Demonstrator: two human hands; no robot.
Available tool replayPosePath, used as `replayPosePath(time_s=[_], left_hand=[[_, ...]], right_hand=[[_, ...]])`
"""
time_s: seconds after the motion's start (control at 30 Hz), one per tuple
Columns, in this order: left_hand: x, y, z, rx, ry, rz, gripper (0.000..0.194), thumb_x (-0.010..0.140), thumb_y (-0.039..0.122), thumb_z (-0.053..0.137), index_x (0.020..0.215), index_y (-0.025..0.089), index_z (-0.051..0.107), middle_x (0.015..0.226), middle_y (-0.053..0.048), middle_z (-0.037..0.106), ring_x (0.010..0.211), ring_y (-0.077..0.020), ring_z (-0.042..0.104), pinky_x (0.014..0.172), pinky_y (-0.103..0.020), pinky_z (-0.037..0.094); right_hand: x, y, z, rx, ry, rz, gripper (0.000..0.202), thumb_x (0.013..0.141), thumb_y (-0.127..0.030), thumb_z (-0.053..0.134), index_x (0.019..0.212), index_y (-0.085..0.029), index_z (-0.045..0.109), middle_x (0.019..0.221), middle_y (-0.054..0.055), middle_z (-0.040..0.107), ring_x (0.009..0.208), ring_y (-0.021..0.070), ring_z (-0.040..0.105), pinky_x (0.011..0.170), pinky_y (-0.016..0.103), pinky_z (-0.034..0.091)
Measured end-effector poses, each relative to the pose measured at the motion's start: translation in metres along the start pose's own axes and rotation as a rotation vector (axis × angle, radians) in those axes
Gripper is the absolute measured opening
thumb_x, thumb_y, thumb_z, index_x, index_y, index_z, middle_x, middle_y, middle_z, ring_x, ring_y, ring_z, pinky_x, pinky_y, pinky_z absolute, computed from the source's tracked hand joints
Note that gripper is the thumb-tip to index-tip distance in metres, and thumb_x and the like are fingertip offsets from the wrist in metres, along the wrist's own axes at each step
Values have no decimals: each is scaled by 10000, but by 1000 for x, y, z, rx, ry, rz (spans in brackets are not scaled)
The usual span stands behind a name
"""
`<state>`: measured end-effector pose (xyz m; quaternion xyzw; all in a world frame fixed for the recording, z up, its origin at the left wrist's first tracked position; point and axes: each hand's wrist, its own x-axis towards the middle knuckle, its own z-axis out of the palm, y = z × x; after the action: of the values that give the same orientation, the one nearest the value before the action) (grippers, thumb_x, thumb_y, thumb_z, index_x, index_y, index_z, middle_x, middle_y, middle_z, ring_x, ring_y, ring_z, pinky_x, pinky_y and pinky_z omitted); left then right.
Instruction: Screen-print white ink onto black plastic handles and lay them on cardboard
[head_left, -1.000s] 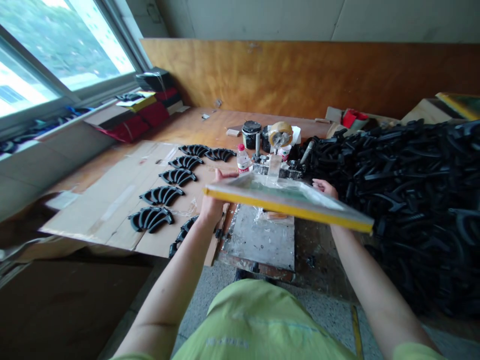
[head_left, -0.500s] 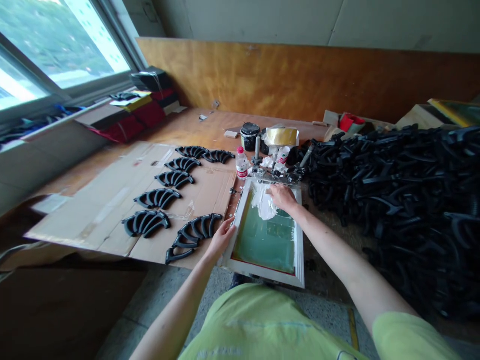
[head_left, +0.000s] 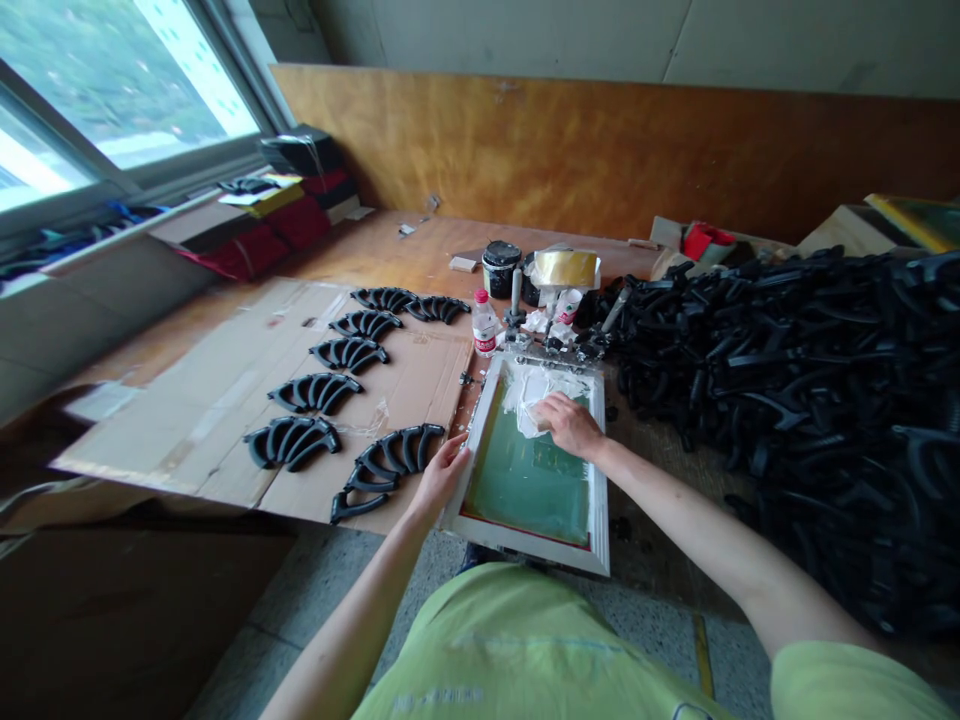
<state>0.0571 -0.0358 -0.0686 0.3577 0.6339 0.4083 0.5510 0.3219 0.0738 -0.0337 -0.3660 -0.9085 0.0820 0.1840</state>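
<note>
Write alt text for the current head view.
A bare right hand sits at white paste on a green screen in a pale rectangular frame; the left hand rests at the frame's left edge. Curved black pieces fan across brown cardboard at left; a black pile lies at right.

A bright window (head_left: 120,70) stands left of the grey wall (head_left: 525,38).

contents of right hand (head_left: 576,428) unclear, shirt lettering (head_left: 448,696) blurred, black heap (head_left: 795,390) cropped right
</note>
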Motion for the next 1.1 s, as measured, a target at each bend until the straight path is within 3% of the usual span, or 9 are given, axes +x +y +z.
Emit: replayPosePath(time_s=[0.17,0.23,0.37,0.43,0.6,0.7,0.8,0.93,1.1], left_hand=[[-4,5,1,-9,3,-13,711,703,580,663,1268,158,569,861,-57,697,694,-166,630,604,-249,479],[-7,11,0,-20,-6,-21,728,700,575,670,1291,167,552,854,-54,698,680,-163,628,594,-246,478],[-18,38,-7,-33,-33,14,719,723,561,667,1325,193,530,848,-39,698,681,-161,624,597,-239,474],[-23,60,-9,-43,-53,61,636,753,578,633,1264,202,587,900,-38,699,710,-157,622,614,-231,471],[-20,124,4,-184,-14,204,525,772,638,565,992,175,680,807,-24,681,631,-137,590,582,-235,463],[-6,157,20,-308,31,362,456,784,572,582,982,166,646,808,-34,675,667,-145,614,595,-240,480],[8,178,30,-339,24,386,393,800,516,578,968,164,629,758,-34,660,641,-127,612,553,-213,469],[8,171,31,-333,28,370,476,819,560,546,1084,168,599,772,-36,664,644,-117,608,549,-200,466],[-14,98,14,-214,141,221,598,807,608,546,1241,196,549,820,-26,661,664,-109,586,564,-200,456]], right_hand=[[-14,-3,1,70,-42,-80,281,811,-64,499,1000,-190,665,967,61,669,965,212,573,851,322,456],[5,4,-7,73,-1,24,233,843,-148,552,1042,-208,658,951,55,671,919,206,594,820,308,461],[58,23,-29,-25,96,280,529,815,-234,646,1326,-280,520,972,48,677,869,220,618,780,306,465],[68,37,-43,-67,144,357,582,808,-259,651,1365,-306,487,963,46,677,819,218,621,763,311,465],[20,94,-61,28,441,562,386,852,-313,518,1218,-216,596,901,65,683,825,231,618,792,349,470],[-22,114,-37,120,445,743,252,818,-325,511,986,-194,646,824,66,680,786,236,617,762,367,482],[-46,99,0,180,330,715,177,799,-324,525,882,-205,626,806,56,679,776,228,620,760,372,487],[-50,56,27,202,151,469,165,844,-285,482,908,-202,610,873,64,672,827,217,618,802,373,487],[-47,35,24,111,60,234,162,869,-269,493,950,-212,621,992,91,649,972,257,571,899,424,462]])
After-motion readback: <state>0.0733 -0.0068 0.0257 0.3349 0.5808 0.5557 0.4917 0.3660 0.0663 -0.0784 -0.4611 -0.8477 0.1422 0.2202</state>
